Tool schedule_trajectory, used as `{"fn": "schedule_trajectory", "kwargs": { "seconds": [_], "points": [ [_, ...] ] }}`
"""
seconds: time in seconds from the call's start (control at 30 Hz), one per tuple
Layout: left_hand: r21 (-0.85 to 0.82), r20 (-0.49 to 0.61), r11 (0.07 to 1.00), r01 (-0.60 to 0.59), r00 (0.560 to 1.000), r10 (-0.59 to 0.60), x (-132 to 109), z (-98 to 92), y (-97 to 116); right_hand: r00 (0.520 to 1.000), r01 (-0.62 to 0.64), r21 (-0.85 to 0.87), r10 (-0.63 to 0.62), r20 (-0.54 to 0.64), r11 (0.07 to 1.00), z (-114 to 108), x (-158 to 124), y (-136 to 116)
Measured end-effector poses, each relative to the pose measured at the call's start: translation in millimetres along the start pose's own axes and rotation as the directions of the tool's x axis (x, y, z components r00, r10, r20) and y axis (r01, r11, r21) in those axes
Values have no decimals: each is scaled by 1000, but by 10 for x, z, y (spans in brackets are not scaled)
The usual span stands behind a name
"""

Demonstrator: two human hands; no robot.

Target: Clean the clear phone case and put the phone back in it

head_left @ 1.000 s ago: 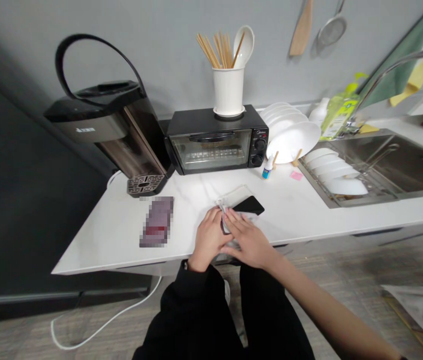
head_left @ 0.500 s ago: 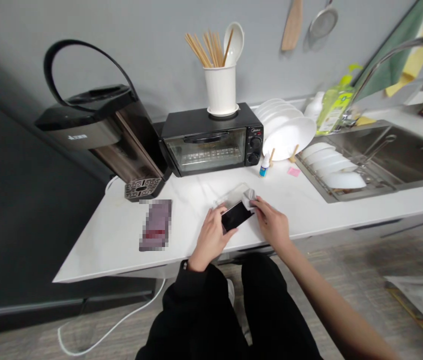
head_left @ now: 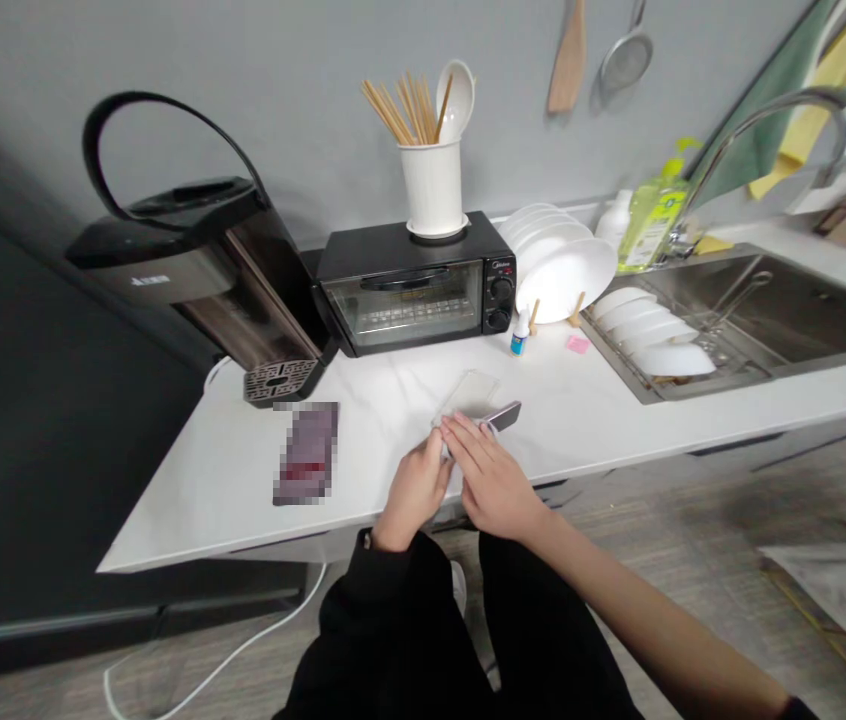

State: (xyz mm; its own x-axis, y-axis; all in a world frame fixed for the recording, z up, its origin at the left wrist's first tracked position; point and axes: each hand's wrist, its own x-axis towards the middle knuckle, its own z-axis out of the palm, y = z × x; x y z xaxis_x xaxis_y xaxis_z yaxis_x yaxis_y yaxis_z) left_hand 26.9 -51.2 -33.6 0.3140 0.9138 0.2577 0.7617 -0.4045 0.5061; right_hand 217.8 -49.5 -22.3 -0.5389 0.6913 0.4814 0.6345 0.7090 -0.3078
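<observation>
My left hand (head_left: 414, 487) is closed around the near end of a smartphone (head_left: 505, 416), which is tilted up so that its side edge shows. My right hand (head_left: 494, 482) lies across the phone, fingers together and pointing toward the left hand. Only a sliver of the grey cloth shows under the right fingers; the rest is hidden, as is most of the phone. Just behind both hands, a clear phone case (head_left: 470, 392) rests on the white counter (head_left: 385, 400). A small spray bottle (head_left: 520, 335) stands farther back, beside a pink slip (head_left: 577, 344).
A blurred-out purple rectangular item (head_left: 309, 452) lies to the left, below a tall water dispenser (head_left: 243, 290). At the back stand a toaster oven (head_left: 412, 300) and white plates (head_left: 565, 280) on a rack. The sink (head_left: 813, 310) holds several bowls (head_left: 648, 335).
My right hand has moved left with the cloth, from the phone's far end to the end beside my left hand. The phone has turned from screen-up to edge-on.
</observation>
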Motion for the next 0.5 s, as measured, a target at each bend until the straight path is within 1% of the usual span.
{"fn": "schedule_trajectory", "kwargs": {
  "seconds": [0.1, 0.13, 0.2, 0.23, 0.33, 0.37, 0.43, 0.47, 0.5],
  "points": [
    [30, 7, 1000, 5, 1000, -6, 0, -6, 15, 991, -108, -41, 104, -88, 993, 8, 5, 3],
    [43, 9, 999, 3, 1000, -3, 0, -7, 17, 993, -90, -37, 87, -74, 995, 7, 8, 10],
    [59, 12, 998, -3, 1000, 3, 0, -8, 14, 1000, 20, -9, -19, 13, 1000, 1, 14, 22],
    [62, 12, 998, -3, 1000, 3, -1, -7, 11, 999, 30, -4, -29, 21, 1000, -2, 17, 26],
    [68, 11, 998, -4, 1000, 3, -1, -2, 1, 995, -67, -1, 67, -71, 998, -7, 25, 24],
    [73, 13, 997, -7, 1000, 7, 0, -1, 0, 997, -45, 18, 46, -61, 999, -6, 27, 21],
    [77, 15, 997, -11, 1000, 10, 3, 1, 1, 999, 43, 63, -44, 14, 997, -10, 36, 29],
    [65, 14, 998, -15, 1000, 14, 5, 2, 3, 1000, 11, 51, -11, -7, 999, -16, 42, 47],
    [42, 4, 999, -27, 1000, 27, 5, 2, 4, 997, -55, 36, 57, -59, 998, -26, 50, 76]
  ]
}}
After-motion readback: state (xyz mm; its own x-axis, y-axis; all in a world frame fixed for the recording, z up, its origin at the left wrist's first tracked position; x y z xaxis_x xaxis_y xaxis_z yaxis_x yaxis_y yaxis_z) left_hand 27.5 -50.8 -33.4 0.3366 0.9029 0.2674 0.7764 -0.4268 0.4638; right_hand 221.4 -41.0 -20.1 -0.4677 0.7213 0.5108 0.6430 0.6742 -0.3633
